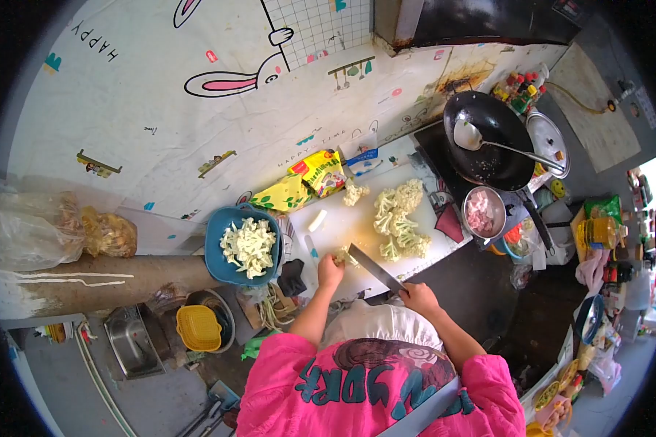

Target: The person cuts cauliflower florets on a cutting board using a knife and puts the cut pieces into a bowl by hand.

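Observation:
My right hand [419, 300] is closed around the handle of a kitchen knife [375, 269], whose wide blade points up and left across the white cutting board [346, 218]. My left hand [331, 272] has its fingers closed on a small cauliflower piece [344, 256], right beside the blade's tip. Large cauliflower chunks [397, 218] lie on the board's right half. A single floret [355, 193] sits at its far edge, and a pale stem piece [317, 220] rests at the left. Left of the board, a blue basket [210, 255] holds many cut florets [248, 247].
A black wok [503, 124] with a ladle [468, 135] stands on the stove at the back right. Near the board's right edge is a bowl of sliced meat [481, 213]. Yellow packets [319, 172] line the wall. A sink [133, 341] and yellow basket [199, 328] are lower left.

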The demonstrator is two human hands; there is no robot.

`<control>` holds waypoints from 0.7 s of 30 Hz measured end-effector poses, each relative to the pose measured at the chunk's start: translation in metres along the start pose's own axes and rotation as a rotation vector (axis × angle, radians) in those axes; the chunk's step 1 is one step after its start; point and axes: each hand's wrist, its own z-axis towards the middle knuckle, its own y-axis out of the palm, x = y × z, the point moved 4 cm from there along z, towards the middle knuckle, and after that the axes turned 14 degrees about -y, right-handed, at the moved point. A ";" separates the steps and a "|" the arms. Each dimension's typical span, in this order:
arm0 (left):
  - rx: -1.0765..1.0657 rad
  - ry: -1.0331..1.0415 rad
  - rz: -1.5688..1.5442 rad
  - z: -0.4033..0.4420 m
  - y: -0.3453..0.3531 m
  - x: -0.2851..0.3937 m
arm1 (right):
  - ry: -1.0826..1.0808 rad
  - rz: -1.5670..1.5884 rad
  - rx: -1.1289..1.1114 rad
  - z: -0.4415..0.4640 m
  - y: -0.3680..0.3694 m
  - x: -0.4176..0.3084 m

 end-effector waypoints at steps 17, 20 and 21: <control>0.006 0.100 0.002 0.000 -0.003 0.002 | 0.004 -0.091 -0.139 0.008 -0.004 -0.006; -0.005 0.052 0.020 0.000 -0.002 0.008 | 0.027 -0.101 -0.154 0.012 0.007 0.005; 0.000 0.043 0.013 -0.002 -0.004 0.012 | 0.031 -0.098 -0.154 0.013 0.011 0.009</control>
